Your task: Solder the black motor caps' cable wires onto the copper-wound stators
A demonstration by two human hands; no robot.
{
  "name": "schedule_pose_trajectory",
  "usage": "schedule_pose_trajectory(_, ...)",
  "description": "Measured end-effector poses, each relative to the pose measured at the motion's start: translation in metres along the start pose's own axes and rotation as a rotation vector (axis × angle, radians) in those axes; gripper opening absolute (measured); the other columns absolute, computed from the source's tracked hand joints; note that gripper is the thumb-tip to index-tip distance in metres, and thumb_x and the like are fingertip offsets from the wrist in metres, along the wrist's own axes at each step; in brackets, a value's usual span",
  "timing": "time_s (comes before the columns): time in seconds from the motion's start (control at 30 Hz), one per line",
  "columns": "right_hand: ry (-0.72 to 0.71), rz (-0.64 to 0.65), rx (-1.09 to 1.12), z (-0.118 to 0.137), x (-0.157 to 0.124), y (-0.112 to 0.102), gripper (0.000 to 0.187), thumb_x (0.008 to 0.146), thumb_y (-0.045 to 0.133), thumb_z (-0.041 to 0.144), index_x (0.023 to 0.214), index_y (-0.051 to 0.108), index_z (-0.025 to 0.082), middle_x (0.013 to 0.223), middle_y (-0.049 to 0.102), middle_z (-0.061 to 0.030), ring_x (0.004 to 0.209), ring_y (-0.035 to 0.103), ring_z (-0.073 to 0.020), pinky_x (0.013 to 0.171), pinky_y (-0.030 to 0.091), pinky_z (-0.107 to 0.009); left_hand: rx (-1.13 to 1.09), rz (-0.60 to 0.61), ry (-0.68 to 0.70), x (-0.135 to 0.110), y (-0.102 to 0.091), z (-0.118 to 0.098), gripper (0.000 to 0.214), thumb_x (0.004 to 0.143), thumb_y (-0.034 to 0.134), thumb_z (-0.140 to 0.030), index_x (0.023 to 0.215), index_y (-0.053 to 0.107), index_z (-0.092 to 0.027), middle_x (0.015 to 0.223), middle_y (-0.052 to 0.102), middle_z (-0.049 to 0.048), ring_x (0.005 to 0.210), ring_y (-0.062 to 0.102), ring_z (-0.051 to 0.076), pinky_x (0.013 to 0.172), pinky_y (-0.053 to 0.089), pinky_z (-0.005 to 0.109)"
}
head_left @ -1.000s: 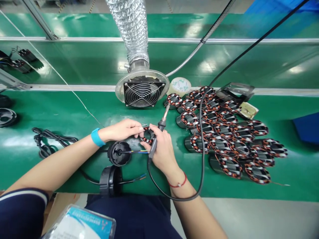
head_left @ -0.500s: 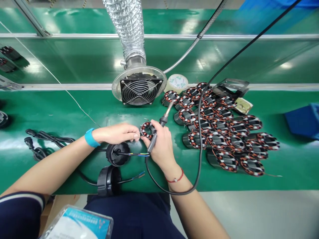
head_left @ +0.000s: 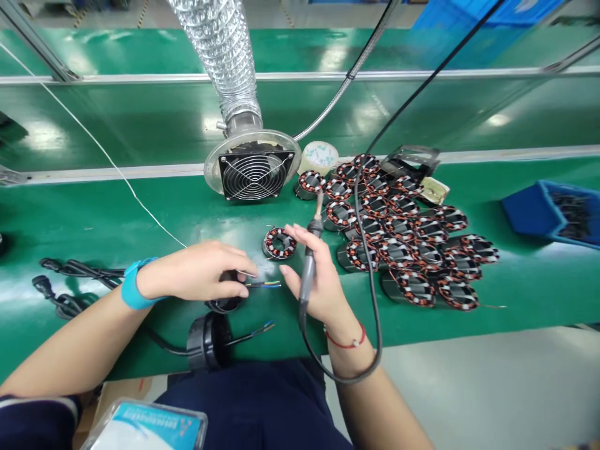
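The grip of the right hand [head_left: 319, 294] is narrow and holds a soldering iron [head_left: 308, 269] like a pen, with its tip pointing away from the person. The grip of the left hand [head_left: 192, 272] is curved over a black round motor housing [head_left: 225, 304], but I cannot tell if it really holds this housing. What has just changed: the small wound stator [head_left: 280, 242] is not in the hands any more. It now lies alone on the green tabletop [head_left: 140, 212], between the two hands, and no finger touches it. The left hand has moved from the stator to the housing, whose coloured wires [head_left: 262, 284] point to the right. Counted, there is one loose stator and a pile of about twenty-five stators [head_left: 398, 234], too overlapped for an exact count. There are two housings, the second housing [head_left: 206, 342] near the tabletop edge, one fume extractor fan [head_left: 253, 175] and one blue bin [head_left: 534, 212].
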State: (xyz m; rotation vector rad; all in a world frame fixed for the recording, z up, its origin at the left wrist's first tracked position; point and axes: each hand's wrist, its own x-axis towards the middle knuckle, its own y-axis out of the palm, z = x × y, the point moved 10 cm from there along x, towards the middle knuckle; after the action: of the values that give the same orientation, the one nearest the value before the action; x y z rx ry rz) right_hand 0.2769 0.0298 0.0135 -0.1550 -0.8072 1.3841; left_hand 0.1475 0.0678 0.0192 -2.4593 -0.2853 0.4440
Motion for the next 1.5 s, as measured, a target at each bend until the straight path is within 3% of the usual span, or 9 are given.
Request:
schedule_pose_trajectory(0.13, 0.029, -0.067, 0.173, 0.022, -0.01, -0.003, 0.047, 0.09, 0.059, 0.015, 0.134, 0.044, 0.027, 0.11, 0.07, -0.0063, 0.103, 0.068, -0.0211, 0.096, 0.055, -0.046, -0.015, 0.051, 0.015, 0.001, 0.008, 0.003, 0.023, 0.096, 0.051, -0.031, 0.095, 0.071, -0.019, 0.088, 0.071, 0.0049, 0.077, 0.062, 0.017, 0.071, 0.041, 0.026)
schedule_pose_trajectory(0.43, 0.225, -0.14, 0.716, 0.01, -0.008, 0.022, 0.038, 0.093, 0.059, 0.02, 0.126, 0.045, 0.031, 0.099, 0.069, -0.0004, 0.08, 0.071, -0.0136, 0.079, 0.062, -0.035, -0.113, -0.05, 0.024, -0.001, -0.009, 0.014, 0.023, 0.095, 0.054, -0.033, 0.092, 0.07, -0.017, 0.087, 0.072, 0.0032, 0.076, 0.061, 0.013, 0.07, 0.041, 0.022)
schedule_pose_trajectory(0.57, 0.299, -0.157, 0.814, 0.006, -0.006, 0.029, 0.037, 0.09, 0.064, 0.024, 0.122, 0.047, 0.032, 0.093, 0.07, 0.0021, 0.074, 0.071, -0.0125, 0.074, 0.062, -0.031, -0.14, -0.062, 0.044, -0.001, -0.01, 0.012, 0.022, 0.095, 0.055, -0.032, 0.091, 0.069, -0.016, 0.085, 0.07, 0.0029, 0.075, 0.06, 0.013, 0.069, 0.042, 0.022)
schedule_pose_trajectory(0.73, 0.304, -0.206, 0.774, 0.006, -0.004, 0.03, 0.038, 0.087, 0.068, 0.021, 0.119, 0.051, 0.03, 0.085, 0.069, 0.0033, 0.078, 0.068, -0.0121, 0.073, 0.058, -0.027, -0.258, -0.23, 0.087, -0.001, -0.022, 0.005, 0.033, 0.101, 0.04, -0.036, 0.105, 0.065, -0.015, 0.099, 0.067, 0.0059, 0.088, 0.06, 0.015, 0.079, 0.044, 0.024)
schedule_pose_trajectory(0.83, 0.315, -0.209, 0.783, 0.007, -0.003, 0.034, 0.039, 0.087, 0.068, 0.021, 0.12, 0.049, 0.03, 0.086, 0.069, 0.003, 0.075, 0.066, -0.0116, 0.069, 0.058, -0.026, -0.227, -0.27, 0.057, 0.001, -0.018, 0.002, 0.04, 0.103, 0.031, -0.034, 0.088, 0.062, -0.014, 0.086, 0.062, 0.0036, 0.079, 0.055, 0.013, 0.075, 0.041, 0.024)
schedule_pose_trajectory(0.97, 0.326, -0.248, 0.772, 0.008, -0.003, 0.034, 0.042, 0.086, 0.068, 0.02, 0.121, 0.047, 0.031, 0.087, 0.068, 0.0036, 0.07, 0.065, -0.0105, 0.065, 0.058, -0.025, -0.144, -0.245, -0.005, 0.004, -0.01, 0.002, 0.04, 0.101, 0.035, -0.035, 0.068, 0.047, -0.016, 0.069, 0.05, -0.0012, 0.064, 0.043, 0.011, 0.064, 0.034, 0.024)
schedule_pose_trajectory(1.1, 0.279, -0.274, 0.721, 0.013, -0.002, 0.028, 0.043, 0.085, 0.067, 0.016, 0.121, 0.047, 0.03, 0.087, 0.068, 0.0043, 0.07, 0.064, -0.0091, 0.065, 0.057, -0.022, -0.161, -0.217, -0.035, 0.005, -0.008, 0.001, 0.042, 0.1, 0.036, -0.034, 0.062, 0.044, -0.017, 0.066, 0.051, -0.0014, 0.062, 0.041, 0.01, 0.063, 0.032, 0.024)
schedule_pose_trajectory(1.33, 0.178, -0.279, 0.526, 0.024, -0.004, 0.019, 0.037, 0.089, 0.062, 0.015, 0.12, 0.047, 0.029, 0.086, 0.065, 0.0032, 0.077, 0.065, -0.0119, 0.074, 0.057, -0.029, -0.527, -0.066, -0.216, 0.004, 0.007, 0.006, 0.031, 0.096, 0.043, -0.038, 0.081, 0.058, -0.015, 0.07, 0.064, 0.0008, 0.062, 0.056, 0.012, 0.059, 0.042, 0.022)
schedule_pose_trajectory(1.5, 0.156, -0.312, 0.399, 0.021, 0.001, 0.014, 0.038, 0.088, 0.062, 0.015, 0.122, 0.05, 0.027, 0.089, 0.065, 0.0018, 0.08, 0.066, -0.0129, 0.079, 0.058, -0.032, -0.482, -0.213, -0.246, 0.014, -0.01, 0.014, 0.021, 0.088, 0.054, -0.034, 0.078, 0.057, -0.015, 0.062, 0.051, -0.0045, 0.057, 0.045, 0.009, 0.054, 0.036, 0.02)
